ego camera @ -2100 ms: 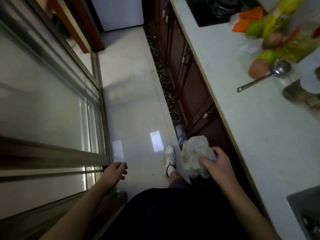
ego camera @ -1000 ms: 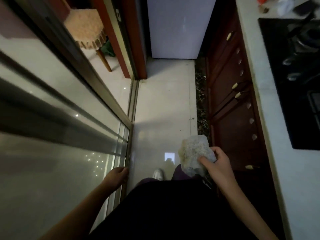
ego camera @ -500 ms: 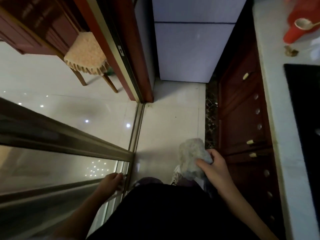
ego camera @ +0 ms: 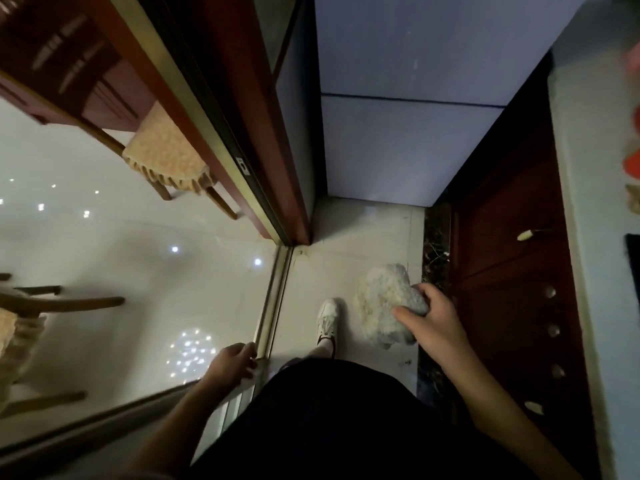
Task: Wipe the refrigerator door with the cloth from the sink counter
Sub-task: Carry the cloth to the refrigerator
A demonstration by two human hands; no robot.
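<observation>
The white refrigerator (ego camera: 408,140) stands straight ahead at the end of the narrow kitchen aisle, its two doors split by a dark seam. My right hand (ego camera: 436,323) grips a bunched whitish cloth (ego camera: 384,303) at waist height, well short of the refrigerator. My left hand (ego camera: 232,363) hangs low by the sliding door track, fingers loosely curled, holding nothing.
A glass sliding door with a red-brown frame (ego camera: 239,133) lines the left side. Dark red cabinets (ego camera: 512,271) with pale knobs and a light countertop (ego camera: 595,237) run along the right. Chairs (ego camera: 166,157) stand beyond the glass. My white shoe (ego camera: 327,315) is on the tiled floor.
I have walked down the aisle with the cloth in my right hand. The refrigerator has grown from a far patch to filling the top of the view.
</observation>
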